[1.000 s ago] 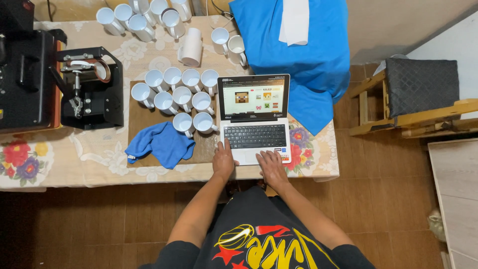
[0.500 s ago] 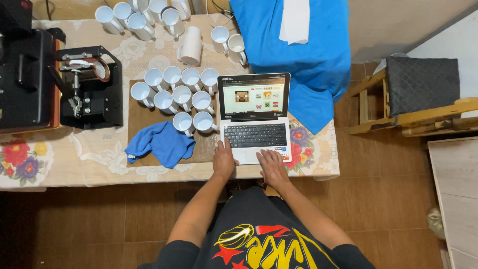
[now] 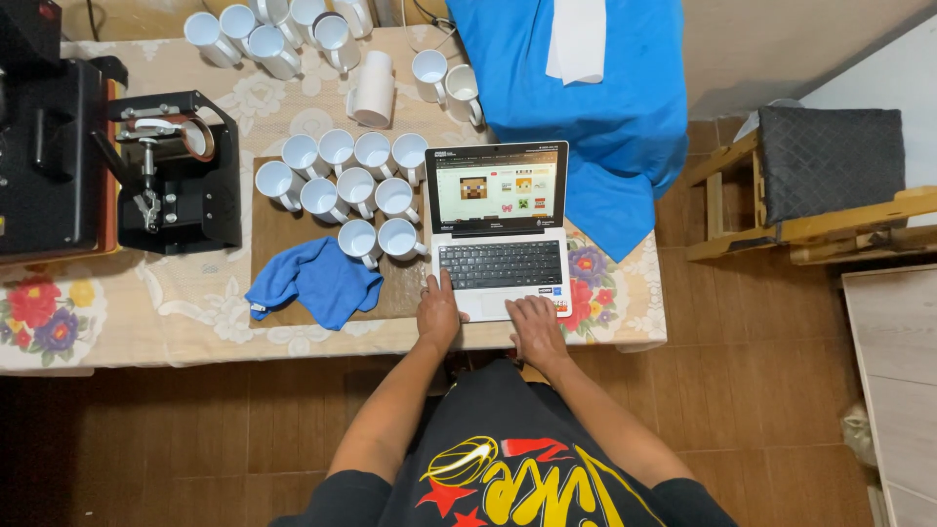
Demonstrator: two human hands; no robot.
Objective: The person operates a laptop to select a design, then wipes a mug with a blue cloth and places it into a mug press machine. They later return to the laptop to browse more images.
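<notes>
While both hands rest on the laptop (image 3: pixel 500 234) at the near edge of the tabletop (image 3: pixel 127 312), nothing is gripped by either: the left hand (image 3: pixel 438 312) is laid flat, fingers loosely spread, at the left corner of the palm rest with a fingertip reaching the lowest row of the keyboard (image 3: pixel 500 263), and the right hand (image 3: pixel 533 327) is laid palm down, fingers slightly curled, over the trackpad area. The screen (image 3: pixel 496 187) is tilted up and a page of small pictures is shown on it. Just left of the laptop a cluster of white mugs (image 3: pixel 353 185) is stood upright on a brown mat (image 3: pixel 283 220), two of them almost touching the laptop's left edge, and a crumpled blue cloth (image 3: pixel 317 280) is lain on the mat's near side. Further left a black mug press (image 3: pixel 176 176) is set; more mugs are gathered at the far edge, and a blue fabric (image 3: pixel 595 107) is draped to the right. For the browsing to be done well, it is judged that the pointer should be steered by light fingertip strokes, the left wrist should be kept low and clear of the nearest mugs, and the laptop should not be pushed off the edge.
</notes>
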